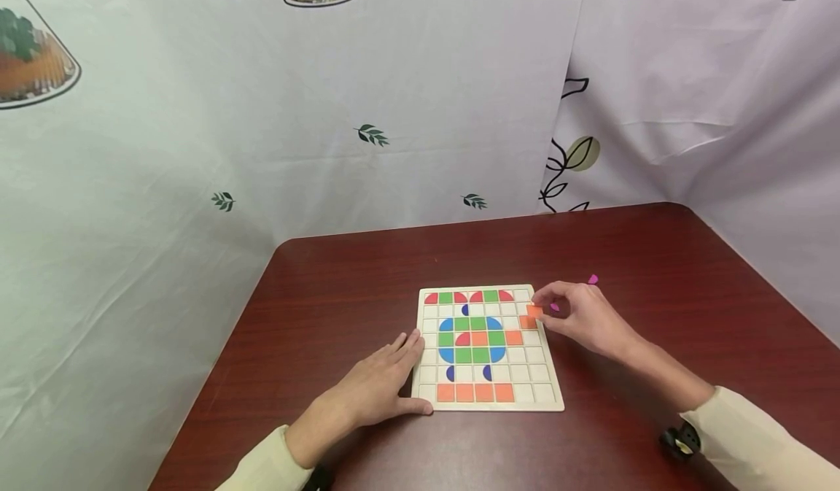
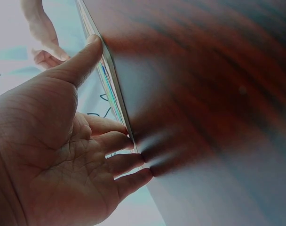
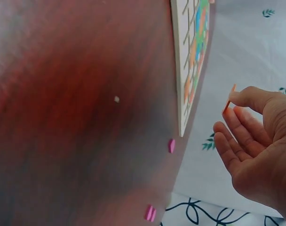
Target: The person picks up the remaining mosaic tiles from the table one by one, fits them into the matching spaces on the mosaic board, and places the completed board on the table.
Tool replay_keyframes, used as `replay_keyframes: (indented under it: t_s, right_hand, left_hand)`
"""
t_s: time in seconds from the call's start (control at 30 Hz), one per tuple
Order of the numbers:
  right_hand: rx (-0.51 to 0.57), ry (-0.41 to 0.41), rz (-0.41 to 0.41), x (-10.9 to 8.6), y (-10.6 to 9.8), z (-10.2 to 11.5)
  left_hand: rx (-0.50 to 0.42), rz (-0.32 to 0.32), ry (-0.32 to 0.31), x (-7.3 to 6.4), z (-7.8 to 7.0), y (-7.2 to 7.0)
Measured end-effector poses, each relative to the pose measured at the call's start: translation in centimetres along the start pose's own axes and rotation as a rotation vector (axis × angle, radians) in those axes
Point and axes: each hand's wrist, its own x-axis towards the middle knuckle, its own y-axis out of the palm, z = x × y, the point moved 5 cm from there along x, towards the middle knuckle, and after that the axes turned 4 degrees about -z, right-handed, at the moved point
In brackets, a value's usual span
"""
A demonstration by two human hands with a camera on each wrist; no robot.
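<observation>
Orange tile [image 1: 534, 311] seemed light, stiff (material unclear), pinched near its edge by right hand [image 1: 590, 318]; outstretched left hand [image 1: 378, 381] touched board [image 1: 544, 391].

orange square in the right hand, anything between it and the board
Nothing visible stands between the orange square, pinched in the right hand, and the board; another orange square lies at its right edge.

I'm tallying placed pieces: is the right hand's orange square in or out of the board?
Out: the right hand pinches the orange square, and the right wrist view shows it apart from the board.
</observation>
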Motion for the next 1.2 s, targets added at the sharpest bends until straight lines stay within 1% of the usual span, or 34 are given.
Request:
replay_keyframes:
  t_s: [0.17,0.43,0.63,0.77,0.9,1.2]
  right_hand:
    - [0.009,-0.005,0.035,-0.5,0.7,-0.1]
    - [0.01,-0.006,0.069,-0.9,1.4,-0.5]
    - [-0.021,-0.012,0.1,-1.2,1.9,-0.6]
    - [-0.047,-0.021,0.104,-1.3,2.3,-0.5]
    - [-0.066,-0.05,0.101,-1.3,2.6,-0.4]
    - [-0.096,-0.081,0.096,-1.3,2.8,-0.4]
  left_hand:
    - [-0.004,0.004,0.002,0.0,0.1,0.0]
    - [-0.011,0.011,-0.008,0.0,0.1,0.0]
    - [-0.011,0.011,-0.006,0.0,0.1,0.0]
    - [-0.012,0.013,-0.002,0.0,0.1,0.1]
    - [-0.012,0.016,-0.002,0.0,0.1,0.1]
    - [-0.012,0.012,0.0,0.1,0.2,0.1]
